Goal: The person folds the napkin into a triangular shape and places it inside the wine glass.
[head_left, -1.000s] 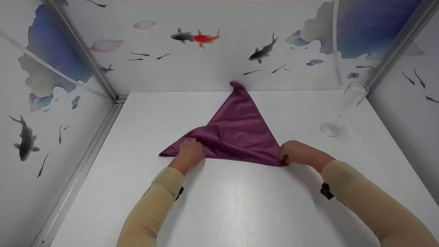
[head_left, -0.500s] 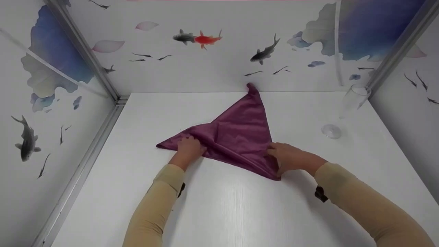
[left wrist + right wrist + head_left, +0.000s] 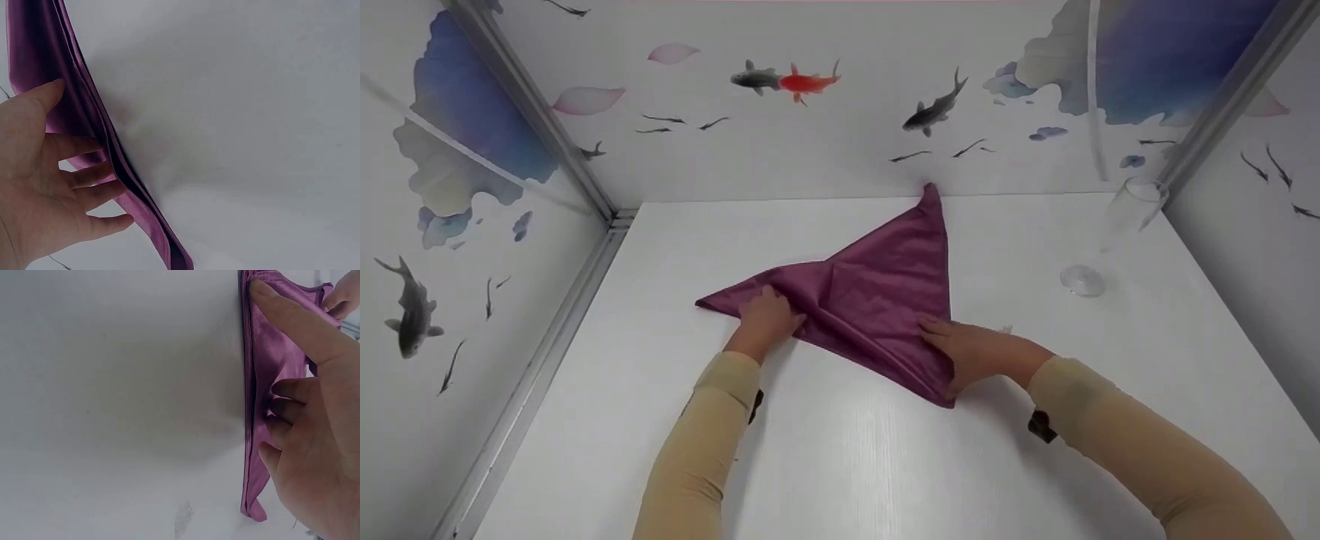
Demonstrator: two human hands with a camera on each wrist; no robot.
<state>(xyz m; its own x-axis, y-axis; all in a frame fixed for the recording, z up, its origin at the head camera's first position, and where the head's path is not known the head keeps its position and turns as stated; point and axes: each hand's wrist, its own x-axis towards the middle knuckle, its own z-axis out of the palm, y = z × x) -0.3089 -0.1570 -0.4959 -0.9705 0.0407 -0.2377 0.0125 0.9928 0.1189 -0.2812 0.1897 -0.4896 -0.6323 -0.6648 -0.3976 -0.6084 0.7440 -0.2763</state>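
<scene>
Your right hand (image 3: 971, 352) lies flat at about 4 o'clock on the purple cloth (image 3: 877, 292), fingers (image 3: 292, 318) mostly straight, the lower ones bent a little against the fabric, seemingly pressing the near corner onto the white tabletop (image 3: 847, 465) so the fold holds. At about 8 o'clock your left hand (image 3: 765, 319) rests on the cloth's left wing, fingers (image 3: 93, 191) spread and fairly straight, tips against the layered edge, likely pinning it so the fabric stays taut. The cloth lies folded in a triangle at mid-tabletop, its far tip reaching 12 o'clock by the fish-patterned back wall (image 3: 825, 112). Off at 2 o'clock, well apart, stands a clear stemmed glass (image 3: 1110, 240).
</scene>
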